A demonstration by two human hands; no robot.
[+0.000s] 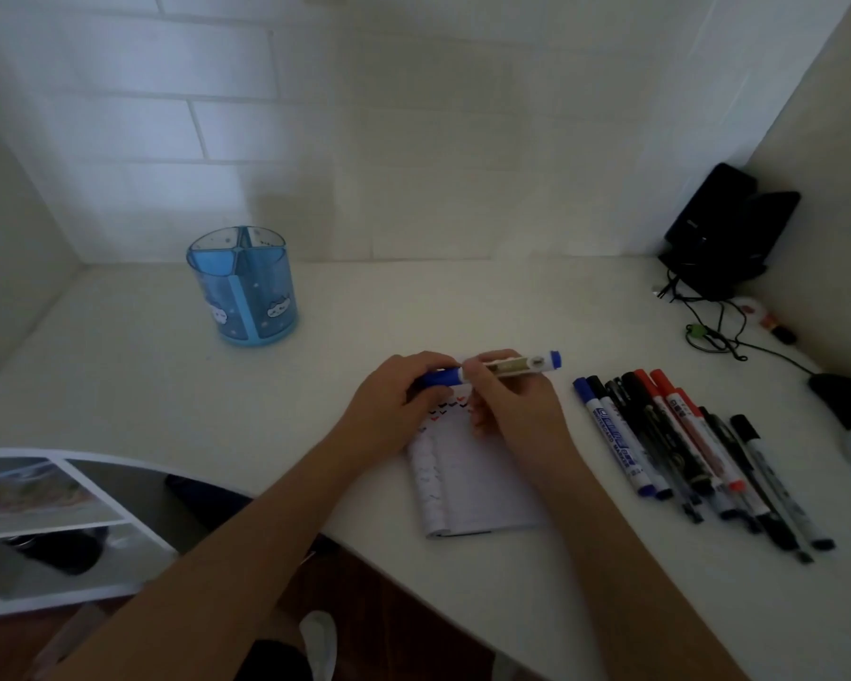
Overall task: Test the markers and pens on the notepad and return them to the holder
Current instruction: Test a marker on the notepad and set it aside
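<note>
A small notepad (467,476) lies flat on the smooth white desk (315,400), its pale pages showing a row of short red and dark test marks along the far edge; the print on the left page is too faint to read. Directly above that far edge, both hands hold one blue marker (507,368) level. The left hand (394,400) is curled closed around the glossy blue cap end, and the right hand (512,410) pinches the white barrel between thumb and fingers. The barrel is a round plastic tube with a label band and a blue plug at its right tip. Whether the cap is seated or partly pulled off cannot be told, because the fingers cover the joint.

Right of the notepad, a row of markers and pens (698,454) lies side by side, touching, with blue, black and red caps pointing away; the thin ones at the far right blur together and their number is unclear. Far left and beyond the notepad stands the holder (244,287), a translucent blue plastic cylinder split into wedge compartments, with small cartoon faces on its wall. Far right of the notepad, in the corner, a dark device (723,233) with tangled cables is hard to identify. Both forearms are cut off by the lower frame edge.
</note>
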